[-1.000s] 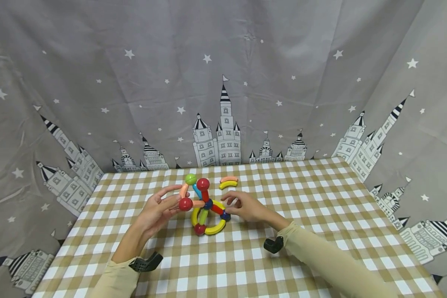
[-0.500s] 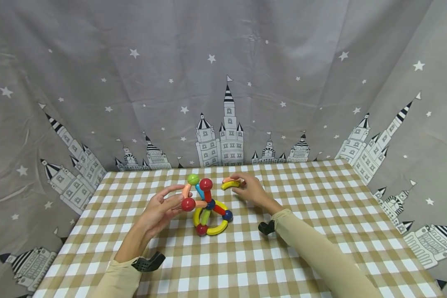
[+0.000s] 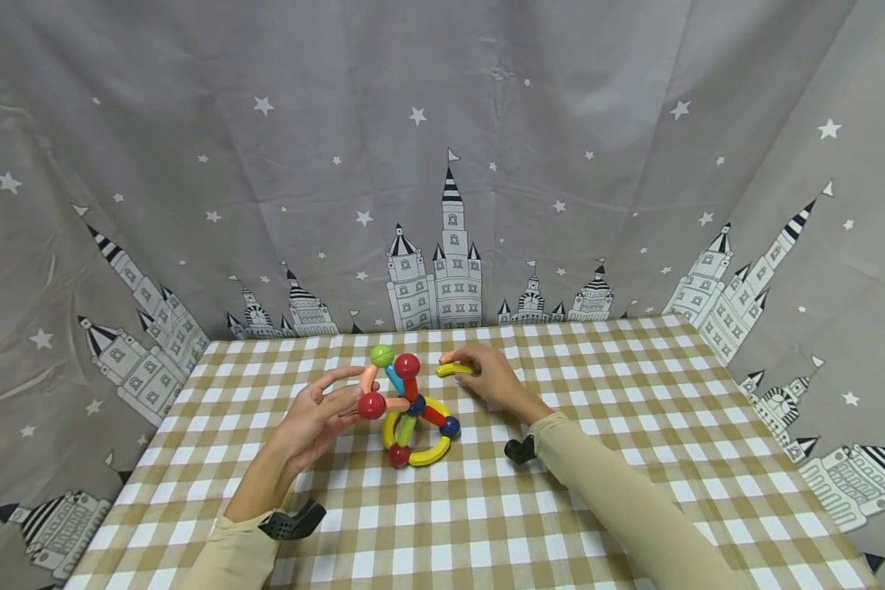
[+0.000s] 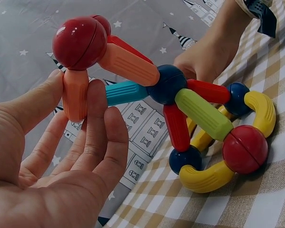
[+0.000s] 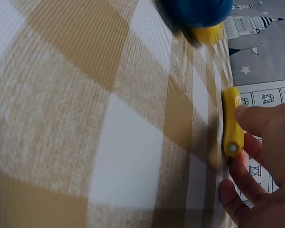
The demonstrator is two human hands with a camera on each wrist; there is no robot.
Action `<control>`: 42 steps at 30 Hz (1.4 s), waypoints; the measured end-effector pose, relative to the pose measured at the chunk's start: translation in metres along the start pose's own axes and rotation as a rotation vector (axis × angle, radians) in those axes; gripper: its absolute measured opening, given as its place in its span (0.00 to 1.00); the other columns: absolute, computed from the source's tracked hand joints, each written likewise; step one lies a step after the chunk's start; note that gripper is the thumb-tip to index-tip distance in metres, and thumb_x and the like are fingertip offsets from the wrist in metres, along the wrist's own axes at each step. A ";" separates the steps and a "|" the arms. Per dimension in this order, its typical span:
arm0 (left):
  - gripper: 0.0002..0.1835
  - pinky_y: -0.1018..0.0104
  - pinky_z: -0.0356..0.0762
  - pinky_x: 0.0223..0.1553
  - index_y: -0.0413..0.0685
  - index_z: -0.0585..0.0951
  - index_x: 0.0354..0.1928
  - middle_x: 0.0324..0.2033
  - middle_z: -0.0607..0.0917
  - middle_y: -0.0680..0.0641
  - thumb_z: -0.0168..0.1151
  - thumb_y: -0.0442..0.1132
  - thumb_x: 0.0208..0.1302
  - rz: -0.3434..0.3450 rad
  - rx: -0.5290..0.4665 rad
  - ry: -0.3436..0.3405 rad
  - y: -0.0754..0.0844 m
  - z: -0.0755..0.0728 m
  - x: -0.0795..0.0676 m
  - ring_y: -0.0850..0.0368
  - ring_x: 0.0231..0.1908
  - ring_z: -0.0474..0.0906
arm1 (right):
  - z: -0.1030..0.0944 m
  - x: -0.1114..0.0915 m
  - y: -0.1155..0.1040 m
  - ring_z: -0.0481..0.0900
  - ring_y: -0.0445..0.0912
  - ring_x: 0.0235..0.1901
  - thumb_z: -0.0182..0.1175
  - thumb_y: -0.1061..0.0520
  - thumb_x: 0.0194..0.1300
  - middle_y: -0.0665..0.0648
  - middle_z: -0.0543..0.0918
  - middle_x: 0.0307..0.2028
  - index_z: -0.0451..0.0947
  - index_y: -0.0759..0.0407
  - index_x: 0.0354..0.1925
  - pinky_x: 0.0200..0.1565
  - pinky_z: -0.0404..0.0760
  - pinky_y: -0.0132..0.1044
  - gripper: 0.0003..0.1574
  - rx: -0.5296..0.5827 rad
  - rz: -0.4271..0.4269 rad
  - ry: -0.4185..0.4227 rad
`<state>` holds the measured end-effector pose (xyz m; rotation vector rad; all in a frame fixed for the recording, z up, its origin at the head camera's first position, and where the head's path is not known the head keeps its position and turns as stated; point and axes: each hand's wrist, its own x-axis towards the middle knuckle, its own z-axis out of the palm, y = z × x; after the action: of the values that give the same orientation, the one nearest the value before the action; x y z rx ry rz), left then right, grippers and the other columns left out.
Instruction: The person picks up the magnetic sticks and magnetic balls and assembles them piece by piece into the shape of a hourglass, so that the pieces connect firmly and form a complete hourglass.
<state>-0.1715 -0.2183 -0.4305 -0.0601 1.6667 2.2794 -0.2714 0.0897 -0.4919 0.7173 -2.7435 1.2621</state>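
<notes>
A structure of magnetic sticks and balls stands on a ring of yellow curved sticks (image 3: 429,452). My left hand (image 3: 317,422) pinches its upright orange stick (image 4: 76,95) between thumb and fingers, just below a red ball (image 4: 80,42). A dark blue ball (image 4: 166,84) joins the orange, turquoise, green and red sticks at the centre. Behind the structure, my right hand (image 3: 490,377) grips a loose yellow curved stick (image 5: 232,121), its thumb on the near side. An orange curved stick (image 3: 447,357) shows beside it, partly hidden by the fingers.
The table bears a brown-and-white checked cloth (image 3: 560,524). Along its back edge hangs a grey curtain (image 3: 560,98) printed with castles and stars. A green ball (image 3: 382,355) and another red ball (image 3: 406,365) top the structure.
My right hand has left the blue ball at the structure's right side and moved back to the loose curved sticks, turning the yellow one slightly. My left hand keeps its hold on the structure.
</notes>
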 end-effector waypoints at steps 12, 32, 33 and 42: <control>0.22 0.58 0.82 0.55 0.46 0.70 0.67 0.55 0.85 0.45 0.62 0.36 0.74 0.004 -0.007 0.001 0.001 0.002 -0.002 0.52 0.53 0.85 | 0.000 0.006 -0.012 0.77 0.44 0.34 0.70 0.60 0.64 0.51 0.84 0.34 0.85 0.55 0.50 0.39 0.77 0.38 0.15 -0.099 0.088 -0.061; 0.22 0.59 0.82 0.55 0.47 0.71 0.66 0.55 0.85 0.44 0.63 0.36 0.74 0.004 0.001 0.002 0.000 0.002 -0.002 0.52 0.53 0.84 | -0.012 0.003 -0.018 0.82 0.49 0.49 0.66 0.72 0.58 0.52 0.85 0.55 0.84 0.53 0.57 0.50 0.82 0.41 0.30 0.001 0.127 -0.197; 0.22 0.58 0.82 0.55 0.47 0.71 0.66 0.55 0.85 0.44 0.63 0.36 0.74 0.005 0.001 0.002 0.000 0.002 -0.002 0.52 0.53 0.85 | -0.013 0.003 -0.018 0.81 0.48 0.48 0.66 0.72 0.58 0.52 0.85 0.55 0.84 0.52 0.57 0.48 0.82 0.40 0.30 0.011 0.132 -0.196; 0.22 0.59 0.82 0.55 0.46 0.71 0.67 0.55 0.84 0.47 0.62 0.36 0.74 0.004 -0.005 0.003 0.000 0.001 -0.002 0.53 0.53 0.84 | -0.021 -0.005 -0.022 0.81 0.49 0.49 0.66 0.71 0.61 0.50 0.84 0.53 0.83 0.50 0.57 0.42 0.82 0.39 0.29 0.098 0.176 -0.184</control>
<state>-0.1691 -0.2177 -0.4292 -0.0613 1.6636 2.2880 -0.2607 0.0946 -0.4634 0.6413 -2.9670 1.4414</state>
